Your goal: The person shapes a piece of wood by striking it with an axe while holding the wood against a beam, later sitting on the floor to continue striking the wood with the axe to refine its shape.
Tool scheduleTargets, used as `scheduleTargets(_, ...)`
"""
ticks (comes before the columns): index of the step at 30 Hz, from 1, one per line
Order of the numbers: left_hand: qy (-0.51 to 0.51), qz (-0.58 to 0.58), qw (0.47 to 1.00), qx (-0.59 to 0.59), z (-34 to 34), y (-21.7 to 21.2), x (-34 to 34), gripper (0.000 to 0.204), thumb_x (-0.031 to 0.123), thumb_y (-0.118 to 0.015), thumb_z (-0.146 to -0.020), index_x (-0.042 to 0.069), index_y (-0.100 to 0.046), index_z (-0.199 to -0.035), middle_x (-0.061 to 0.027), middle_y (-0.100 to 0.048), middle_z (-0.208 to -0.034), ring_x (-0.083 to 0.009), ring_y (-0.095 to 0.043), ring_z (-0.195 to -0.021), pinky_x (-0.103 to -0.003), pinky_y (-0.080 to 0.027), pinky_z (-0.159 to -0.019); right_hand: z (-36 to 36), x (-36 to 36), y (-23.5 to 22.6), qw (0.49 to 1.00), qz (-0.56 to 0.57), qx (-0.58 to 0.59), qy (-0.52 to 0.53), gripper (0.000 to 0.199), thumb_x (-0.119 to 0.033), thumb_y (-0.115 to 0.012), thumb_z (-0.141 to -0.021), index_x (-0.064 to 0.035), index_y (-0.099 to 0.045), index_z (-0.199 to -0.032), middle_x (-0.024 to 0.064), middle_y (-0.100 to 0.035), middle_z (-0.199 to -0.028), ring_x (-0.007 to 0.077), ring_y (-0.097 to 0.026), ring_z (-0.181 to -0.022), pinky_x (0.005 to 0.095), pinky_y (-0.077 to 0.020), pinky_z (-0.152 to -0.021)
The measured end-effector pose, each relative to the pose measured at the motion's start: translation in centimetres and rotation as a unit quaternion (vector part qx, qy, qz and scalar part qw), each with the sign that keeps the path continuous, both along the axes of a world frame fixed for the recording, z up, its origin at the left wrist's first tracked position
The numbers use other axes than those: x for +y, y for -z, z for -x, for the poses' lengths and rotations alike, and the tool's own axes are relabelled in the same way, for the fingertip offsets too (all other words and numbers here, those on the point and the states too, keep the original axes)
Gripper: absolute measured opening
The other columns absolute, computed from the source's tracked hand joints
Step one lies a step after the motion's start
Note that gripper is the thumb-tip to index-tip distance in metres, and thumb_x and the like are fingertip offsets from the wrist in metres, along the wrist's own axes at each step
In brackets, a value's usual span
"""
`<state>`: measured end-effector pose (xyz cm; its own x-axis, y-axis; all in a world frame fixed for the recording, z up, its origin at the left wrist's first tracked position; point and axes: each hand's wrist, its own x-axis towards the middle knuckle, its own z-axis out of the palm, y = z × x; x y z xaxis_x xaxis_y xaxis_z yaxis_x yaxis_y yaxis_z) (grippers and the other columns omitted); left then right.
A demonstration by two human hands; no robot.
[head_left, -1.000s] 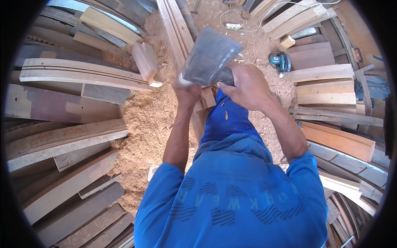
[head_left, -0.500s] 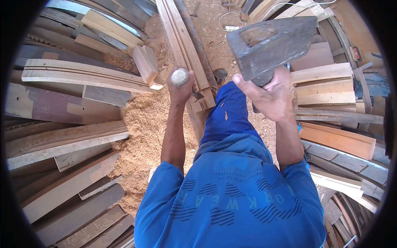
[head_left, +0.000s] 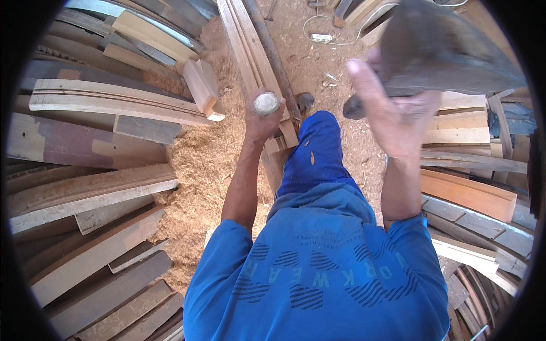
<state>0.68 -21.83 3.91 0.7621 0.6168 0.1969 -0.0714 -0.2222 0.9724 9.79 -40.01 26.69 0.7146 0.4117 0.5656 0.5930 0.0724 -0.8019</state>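
Observation:
My left hand is wrapped round an upright chisel, its pale round handle end facing up. It stands over a long grooved timber, near the end that lies beside my blue-trousered leg. The chisel's blade is hidden under the hand. Raised at the right, my right hand grips a large dark mallet with a blocky head, blurred by motion. The mallet's head is well apart from the chisel. The handle's end shows below the right hand's thumb.
Stacked boards line the left side, and more planks lie along the right. A short pale block stands left of the timber. Wood shavings cover the ground. A white power strip with a cord lies beyond.
My right hand has swung the mallet up and to the right. My left hand has shifted slightly right with the chisel, whose blade was visible before.

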Motion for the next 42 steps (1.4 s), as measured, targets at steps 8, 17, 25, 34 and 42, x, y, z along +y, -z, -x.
scheduleTargets(8, 0.041, 0.075, 0.995, -0.052, 0.1, -2.0, -0.3, 0.01, 0.002, -0.071, -0.086, 0.004, -0.064, -0.094, 0.0005, -0.068, -0.08, -0.0072, -0.061, -0.066, -0.024, -0.049, -0.059, -1.5, 2.4, 7.5, 0.845, 0.51, -0.139, -0.076, 0.03, -0.02, -0.076, -0.08, -0.0017, -0.067, -0.103, 0.0223, -0.069, -0.083, 0.0414, -0.069, -0.081, 0.0495, -0.054, -0.073)
scheduleTargets(17, -0.031, 0.145, 0.987, -0.062, 1.0, 0.0, 1.8, 0.014, 0.004, -0.071, -0.09, 0.005, -0.057, -0.088, 0.0018, -0.059, -0.066, -0.007, -0.058, -0.052, -0.023, -0.047, -0.046, -1.3, 2.1, 2.7, 0.961, 0.262, -0.073, -0.043, 0.024, -0.019, -0.073, -0.084, -0.0034, -0.07, -0.102, 0.0166, -0.071, -0.081, 0.0368, -0.068, -0.075, 0.0424, -0.0543, -0.071)
scheduleTargets(25, 0.063, 0.117, 0.991, -0.003, 0.0, -0.8, 1.1, 0.015, 0.003, -0.071, -0.088, 0.006, -0.057, -0.085, 0.0022, -0.059, -0.067, -0.0068, -0.06, -0.055, -0.025, -0.048, -0.049, -0.7, 2.0, -0.5, 0.996, 0.08, -0.018, -0.045, 0.019, -0.015, -0.076, -0.082, -0.0014, -0.073, -0.096, 0.0165, -0.073, -0.086, 0.0274, -0.071, -0.073, 0.0371, -0.0548, -0.069)
scheduleTargets(34, 0.021, 0.006, 0.999, -0.039, 0.2, -0.5, -1.0, 0.018, 0.002, -0.07, -0.087, 0.001, -0.064, -0.104, -0.0037, -0.067, -0.087, -0.0114, -0.065, -0.077, -0.028, -0.053, -0.067, -1.7, 2.1, 6.5, 0.825, 0.544, -0.112, -0.101, 0.037, -0.017, -0.071, -0.082, -0.002, -0.066, -0.116, 0.0249, -0.069, -0.085, 0.0417, -0.069, -0.083, 0.0482, -0.0553, -0.074)
scheduleTargets(42, -0.244, 0.008, 0.962, -0.124, 0.6, -2.7, -0.8, 0.016, 0.003, -0.073, -0.089, 0.002, -0.057, -0.093, -0.0023, -0.06, -0.083, -0.0091, -0.057, -0.073, -0.025, -0.047, -0.064, 2.4, -2.6, 10.9, 0.937, 0.131, 0.234, -0.223, 0.037, -0.021, -0.074, -0.087, 0.0009, -0.059, -0.113, 0.0133, -0.07, -0.104, 0.0203, -0.066, -0.077, 0.0364, -0.0533, -0.076)
